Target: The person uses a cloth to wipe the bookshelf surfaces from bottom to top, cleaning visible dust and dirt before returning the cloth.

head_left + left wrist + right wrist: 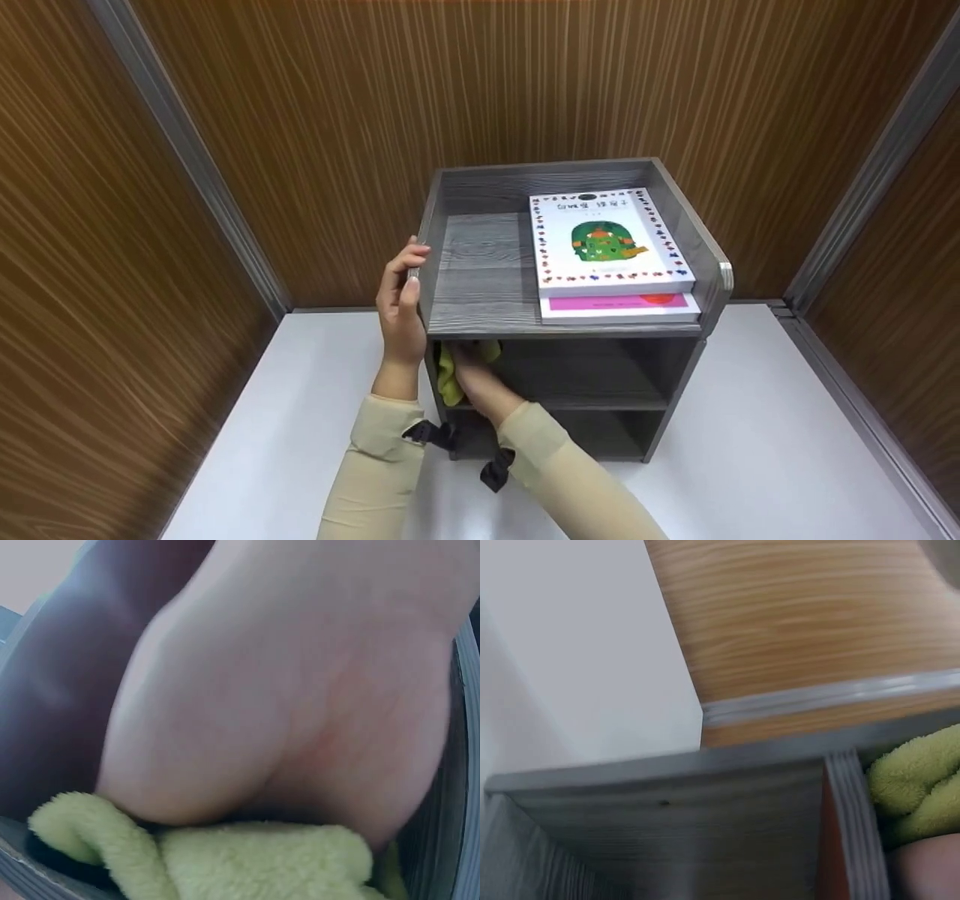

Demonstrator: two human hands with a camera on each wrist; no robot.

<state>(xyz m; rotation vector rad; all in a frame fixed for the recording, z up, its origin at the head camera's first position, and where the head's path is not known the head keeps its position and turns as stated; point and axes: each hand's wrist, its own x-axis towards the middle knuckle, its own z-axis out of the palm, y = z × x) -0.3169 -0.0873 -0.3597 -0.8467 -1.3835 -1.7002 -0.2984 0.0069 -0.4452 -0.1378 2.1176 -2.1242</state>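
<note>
Grip of left hand (401, 307) on the left side panel (436, 232) of a grey shelf unit (484, 270), with forearm (379, 472) extended and fingertips (418, 249) over the rim. Reach of right hand (474, 373) into the middle compartment (585, 371), against a yellow-green cloth (448, 381) at its left side; cannot tell, with fingers hidden, whether curled round it.

A fuzzy yellow-green cloth (448, 381) is bunched at the left wall inside the upper of 2 open compartments, the right hand (478, 379) against it. The gray wood-grain shelf unit (484, 274) stands upright, its left rim gripped by the left hand (401, 311).
</note>
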